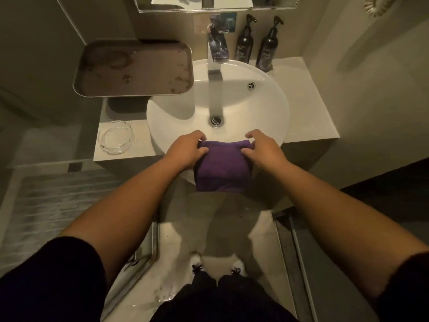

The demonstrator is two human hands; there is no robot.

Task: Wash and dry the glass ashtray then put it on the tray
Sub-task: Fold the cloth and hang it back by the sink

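Head view showed me both hands, left (186, 151) and right (262, 151), gripping the cloth (221, 168) at frame centre, while the ashtray (116, 140) sat untouched to the left, nearer my left hand.

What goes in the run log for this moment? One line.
left hand: grip on purple cloth | right hand: grip on purple cloth | glass ashtray: on counter, untouched | tray: no ashtray

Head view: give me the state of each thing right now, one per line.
Glass ashtray: upright on the counter, untouched.
Tray: nothing on it, stained.
Purple cloth: folded, draped over the basin's front rim.
Left hand: gripping the cloth.
Right hand: gripping the cloth.
Faucet: flow unclear.
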